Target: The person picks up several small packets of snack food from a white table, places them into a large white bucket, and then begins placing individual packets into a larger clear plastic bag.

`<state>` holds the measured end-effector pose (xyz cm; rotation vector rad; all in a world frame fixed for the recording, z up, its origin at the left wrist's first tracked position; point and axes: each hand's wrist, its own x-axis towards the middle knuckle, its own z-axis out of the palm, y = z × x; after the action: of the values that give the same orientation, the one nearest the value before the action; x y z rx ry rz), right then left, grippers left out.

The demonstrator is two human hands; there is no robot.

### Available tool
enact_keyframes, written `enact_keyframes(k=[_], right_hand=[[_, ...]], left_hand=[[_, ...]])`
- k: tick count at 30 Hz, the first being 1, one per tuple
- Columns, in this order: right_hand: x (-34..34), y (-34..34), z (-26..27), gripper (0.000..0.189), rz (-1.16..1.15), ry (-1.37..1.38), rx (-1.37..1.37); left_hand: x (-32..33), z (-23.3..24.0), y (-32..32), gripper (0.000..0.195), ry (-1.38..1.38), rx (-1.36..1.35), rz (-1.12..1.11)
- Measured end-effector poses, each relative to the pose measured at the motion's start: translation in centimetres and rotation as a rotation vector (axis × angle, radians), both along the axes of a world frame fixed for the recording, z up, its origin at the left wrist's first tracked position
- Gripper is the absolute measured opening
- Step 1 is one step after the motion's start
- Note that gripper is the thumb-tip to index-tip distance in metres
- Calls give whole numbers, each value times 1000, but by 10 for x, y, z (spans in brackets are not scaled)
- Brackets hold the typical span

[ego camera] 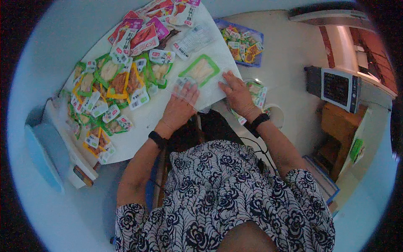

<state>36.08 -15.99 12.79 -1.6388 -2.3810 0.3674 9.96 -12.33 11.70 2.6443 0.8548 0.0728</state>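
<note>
On the white table [151, 113], a green-bordered food packet [201, 71] with pale contents lies flat between my hands. My left hand [182, 105] rests at its lower left end, fingertips on or against it. Thin clear plastic film [203, 109] crosses the fingers of that hand; whether the fingers grip it is hidden. My right hand [238, 93] is at the table's right edge, fingers apart and fingertips on the tabletop near the packet, with nothing seen in it. A larger clear printed packet [194, 41] lies just beyond the green-bordered one.
Many green- and yellow-bordered packets [118, 85] are heaped on the left. Red and purple packets [144, 39] lie at the back. A blue basket [259, 61] of packets stands beyond the right edge. Below my right hand is a round container [258, 82] with packets. A boxy appliance [338, 88] stands far right.
</note>
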Motion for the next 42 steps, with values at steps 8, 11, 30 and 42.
enact_keyframes(k=[8,11,30,42], right_hand=[[-7,0,7,43,-6,-12,-78],[-6,0,8,50,12,39,-110],[-17,-3,15,42,23,24,-147],[-16,-10,8,48,33,91,-121]], left_hand=[[6,15,15,69,52,-12,15],[9,16,17,65,65,-43,26],[11,6,21,61,-72,44,-3],[15,1,19,63,-57,42,132]])
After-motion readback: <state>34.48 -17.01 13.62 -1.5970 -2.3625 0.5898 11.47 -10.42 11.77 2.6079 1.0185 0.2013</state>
